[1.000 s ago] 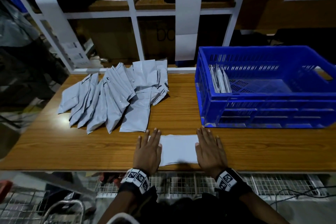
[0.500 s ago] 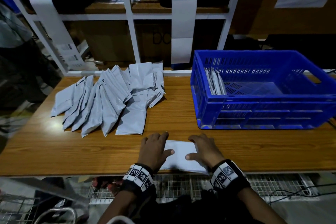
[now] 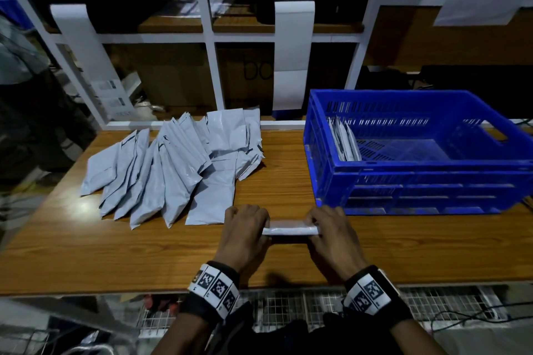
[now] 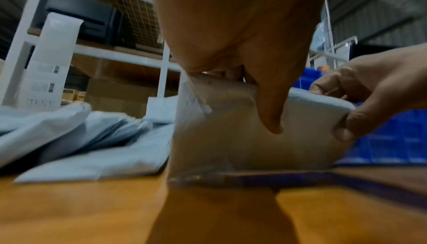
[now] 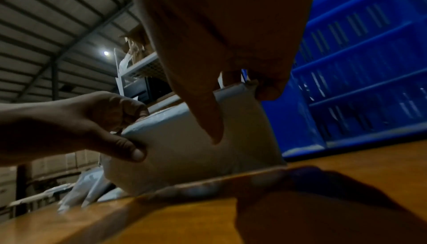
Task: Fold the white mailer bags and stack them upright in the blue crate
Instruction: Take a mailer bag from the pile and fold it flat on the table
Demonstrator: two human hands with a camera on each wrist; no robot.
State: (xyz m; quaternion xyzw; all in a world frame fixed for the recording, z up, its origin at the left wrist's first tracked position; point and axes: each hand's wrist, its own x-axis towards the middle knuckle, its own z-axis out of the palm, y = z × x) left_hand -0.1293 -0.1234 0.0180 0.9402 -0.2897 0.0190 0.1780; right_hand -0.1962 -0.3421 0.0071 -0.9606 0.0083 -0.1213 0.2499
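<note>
A folded white mailer bag (image 3: 290,230) stands on edge on the wooden table (image 3: 115,256), its folded edge up. My left hand (image 3: 245,232) pinches its left end and my right hand (image 3: 331,232) pinches its right end. The wrist views show the folded bag (image 4: 242,138) (image 5: 189,147) upright, thumbs on the near face and fingers behind it. A fan of unfolded white mailer bags (image 3: 173,170) lies to the left. The blue crate (image 3: 418,181) sits at the right, with a few folded bags (image 3: 344,140) upright against its left wall.
A white shelf frame (image 3: 207,37) with hanging paper strips (image 3: 292,52) rises behind the table. Wire mesh (image 3: 282,308) and cables lie below the front edge. Bare tabletop stretches at the front left and in front of the crate.
A second ago both hands pressed flat on the bag lying on the table. They then curled around its ends, and it now stands up on edge, folded, farther from the front edge.
</note>
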